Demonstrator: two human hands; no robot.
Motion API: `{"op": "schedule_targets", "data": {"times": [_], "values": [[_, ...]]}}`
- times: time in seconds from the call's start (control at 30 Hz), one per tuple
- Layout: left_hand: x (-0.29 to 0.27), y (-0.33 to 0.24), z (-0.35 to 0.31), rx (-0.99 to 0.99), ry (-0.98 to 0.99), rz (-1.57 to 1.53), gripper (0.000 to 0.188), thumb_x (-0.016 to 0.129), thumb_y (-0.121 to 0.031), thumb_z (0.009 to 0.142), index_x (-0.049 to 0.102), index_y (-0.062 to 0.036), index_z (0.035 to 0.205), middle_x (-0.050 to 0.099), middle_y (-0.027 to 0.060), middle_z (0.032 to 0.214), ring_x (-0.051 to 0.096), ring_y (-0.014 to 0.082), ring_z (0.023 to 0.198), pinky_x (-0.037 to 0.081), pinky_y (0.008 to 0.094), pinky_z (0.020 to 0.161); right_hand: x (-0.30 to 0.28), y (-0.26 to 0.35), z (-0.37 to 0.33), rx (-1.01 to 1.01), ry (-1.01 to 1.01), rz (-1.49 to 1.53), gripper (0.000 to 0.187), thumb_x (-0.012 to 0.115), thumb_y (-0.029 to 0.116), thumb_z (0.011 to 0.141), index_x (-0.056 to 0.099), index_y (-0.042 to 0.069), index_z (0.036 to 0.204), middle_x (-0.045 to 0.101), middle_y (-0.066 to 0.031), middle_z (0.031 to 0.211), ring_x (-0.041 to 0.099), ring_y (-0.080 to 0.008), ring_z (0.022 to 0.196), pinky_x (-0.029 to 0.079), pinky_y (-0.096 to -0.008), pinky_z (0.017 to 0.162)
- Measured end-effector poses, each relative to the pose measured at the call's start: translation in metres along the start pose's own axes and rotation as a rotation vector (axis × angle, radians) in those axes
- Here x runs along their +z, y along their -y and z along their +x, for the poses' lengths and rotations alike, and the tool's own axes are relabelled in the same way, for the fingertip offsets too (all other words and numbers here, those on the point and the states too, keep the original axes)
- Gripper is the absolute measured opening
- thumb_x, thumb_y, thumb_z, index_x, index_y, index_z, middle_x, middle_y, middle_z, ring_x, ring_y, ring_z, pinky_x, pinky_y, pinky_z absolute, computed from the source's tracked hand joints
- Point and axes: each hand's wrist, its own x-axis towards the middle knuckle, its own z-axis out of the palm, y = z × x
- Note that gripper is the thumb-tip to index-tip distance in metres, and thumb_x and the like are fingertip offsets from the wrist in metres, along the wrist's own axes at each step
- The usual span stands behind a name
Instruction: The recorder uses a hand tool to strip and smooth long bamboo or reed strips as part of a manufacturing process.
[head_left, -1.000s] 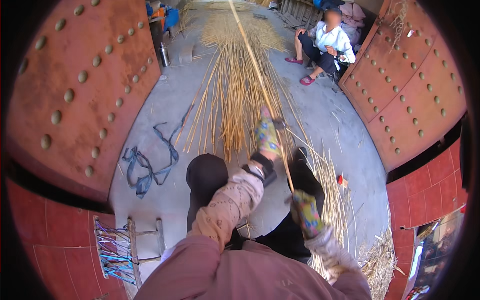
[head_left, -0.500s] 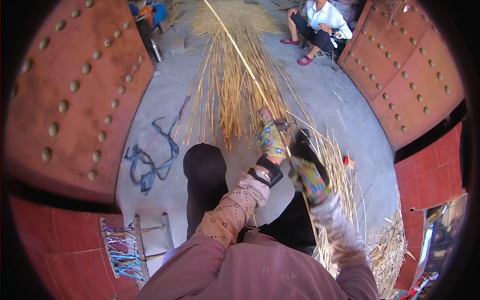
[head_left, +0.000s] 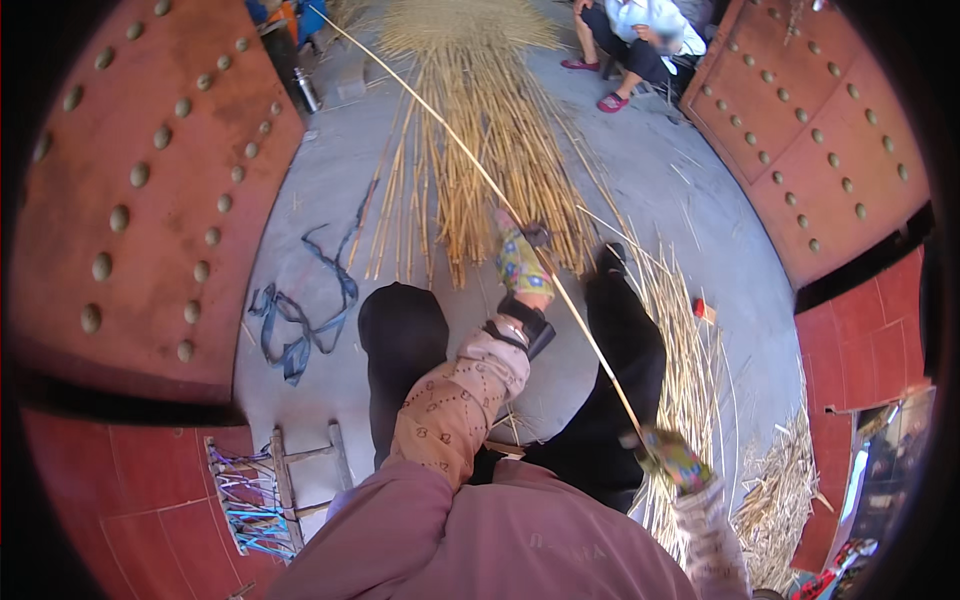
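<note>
A long, thin, straw-coloured reed stalk [head_left: 450, 135] runs slantwise from the far left to near my right side. My left hand [head_left: 523, 262], in a flowered glove, is closed round its middle, out in front of my knees. A small dark object [head_left: 538, 234] sits at the left fingers against the stalk; its kind is too small to make out. Near my right thigh, my right hand [head_left: 675, 460], also gloved and slightly blurred, is closed on the stalk's near end. Beyond the left hand, a spread bundle of reed stalks [head_left: 480, 170] lies on the floor.
Pale peeled strips [head_left: 675, 360] lie along my right leg, with a heap of shavings [head_left: 775, 510] nearby. Blue strapping [head_left: 295, 335] and a wooden stool frame [head_left: 285, 485] are at left. Studded red doors [head_left: 160, 220] flank the floor. A person [head_left: 650, 40] sits at far right.
My right hand has moved down and right along the stalk, toward my body. The stalk's far end has swung left. My left hand has shifted slightly left and stays closed.
</note>
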Motion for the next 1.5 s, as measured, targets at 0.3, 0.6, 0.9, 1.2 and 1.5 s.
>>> {"op": "schedule_targets", "data": {"times": [0.3,0.6,0.9,1.2,1.5], "values": [[0.014,0.008,-0.006,-0.368,0.037,-0.208,0.039,0.044,-0.045,0.082,0.052,-0.0078,0.076,0.051,0.0016,0.065,0.048,0.0132,0.055,0.039,0.0242,0.048,0.052,0.046,0.108,-0.632,-0.023,-0.41,0.026,0.048,0.027,0.083,0.052,0.002,0.081,0.041,0.0019,0.053,0.03,-0.0033,0.036,0.022,-0.0191,0.033],[-0.015,0.023,0.014,-0.294,-0.026,-0.289,0.049,0.045,-0.058,0.074,0.053,-0.0101,0.078,0.045,-0.0024,0.059,0.043,0.0079,0.046,0.033,0.0228,0.036,0.0,-0.024,-0.016,-0.04,0.2,0.197,0.041,0.052,0.027,0.081,0.048,-0.01,0.1,0.05,-0.0052,0.058,0.042,-0.0077,0.042,0.031,-0.0203,0.035],[-0.027,0.065,0.015,-0.387,0.053,-0.279,0.043,0.046,-0.057,0.075,0.05,-0.0147,0.072,0.045,-0.0015,0.057,0.042,0.0103,0.041,0.031,0.023,0.035,0.053,0.028,0.081,-0.279,0.003,0.002,0.025,0.047,0.025,0.084,0.054,0.002,0.08,0.038,0.0037,0.046,0.031,-0.0026,0.035,0.025,-0.0175,0.031],[-0.031,0.082,0.014,-0.396,0.056,-0.24,0.044,0.047,-0.057,0.074,0.048,-0.013,0.07,0.045,-0.0013,0.056,0.044,0.0107,0.044,0.034,0.023,0.036,-0.022,-0.034,-0.016,0.145,-0.02,-0.018,0.034,0.054,0.022,0.08,0.052,-0.008,0.094,0.055,-0.0072,0.06,0.047,-0.009,0.04,0.032,-0.019,0.032],[0.017,0.062,-0.043,-0.477,0.196,-0.216,0.041,0.048,-0.055,0.075,0.047,-0.0137,0.07,0.044,-0.0009,0.057,0.04,0.0096,0.043,0.032,0.0219,0.037,0.019,0.025,0.076,-0.267,0.043,0.22,0.029,0.054,0.022,0.077,0.05,0.0,0.096,0.054,-0.0083,0.079,0.039,-0.0047,0.046,0.033,-0.0133,0.038]]}}
